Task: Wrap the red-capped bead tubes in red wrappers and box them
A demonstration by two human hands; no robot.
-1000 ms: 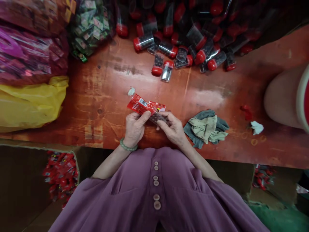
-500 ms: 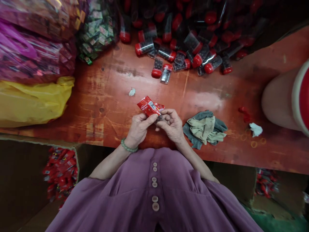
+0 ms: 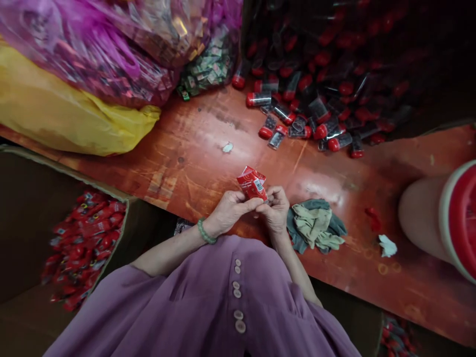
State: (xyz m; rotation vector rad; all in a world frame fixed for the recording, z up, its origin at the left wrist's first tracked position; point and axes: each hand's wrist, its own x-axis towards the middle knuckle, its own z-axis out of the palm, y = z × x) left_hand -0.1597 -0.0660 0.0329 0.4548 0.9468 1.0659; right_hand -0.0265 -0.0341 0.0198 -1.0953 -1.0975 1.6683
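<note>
Head view: left hand [image 3: 229, 210] and right hand [image 3: 275, 210] both pinch the red packet [image 3: 252, 185] above the near table edge [image 3: 208, 168]. Risk (judged): a loose fingertip grip lets it drop toward the box of packets [image 3: 80, 248] at left.

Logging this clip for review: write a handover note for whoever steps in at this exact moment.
Left hand and right hand: both pinch one red packet above the table edge.
Things: loose red-capped tubes heaped at the table's far side; carton of red packets low on the left; rag by the right hand.
Done: carton partly filled.
Left: the tube heap remains.
</note>
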